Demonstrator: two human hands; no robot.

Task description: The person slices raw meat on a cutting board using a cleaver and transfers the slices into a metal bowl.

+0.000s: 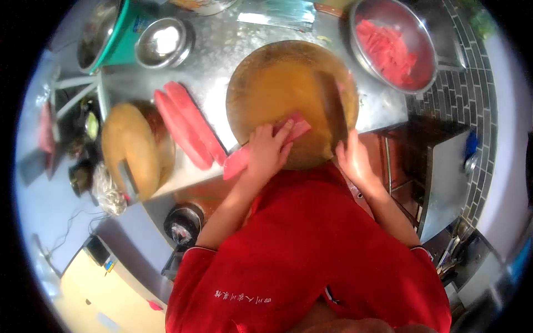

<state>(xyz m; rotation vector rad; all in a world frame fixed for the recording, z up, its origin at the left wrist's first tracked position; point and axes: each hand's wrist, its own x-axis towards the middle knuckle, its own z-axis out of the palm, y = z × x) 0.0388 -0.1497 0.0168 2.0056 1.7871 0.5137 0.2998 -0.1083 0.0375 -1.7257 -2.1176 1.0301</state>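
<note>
At the left, a second wooden chopping block (125, 125) stands at the edge of the steel table (214, 83). To its right, two long meat strips (189, 127) lie side by side on the metal, whole, so they look like the share left uncut. Next comes the meat piece (237, 161) in hand: its far end lies on the round chopping board (266, 77), its near end overhangs the edge. The left hand (269, 149) reaches in from below, palm down across this piece, fingers curled over it and pressing it in place. Just right of the meat's cut-looking end is a blurred cleaver (332, 105), apart from it, blade pointing away from the body. The right hand (353, 160), forearm angled inward, is closed around its handle; the exact finger wrap is unclear. Farthest right, a steel bowl (427, 64) holds a heap of meat slices (386, 53), apparently the finished portion; slicing seems well underway.
</note>
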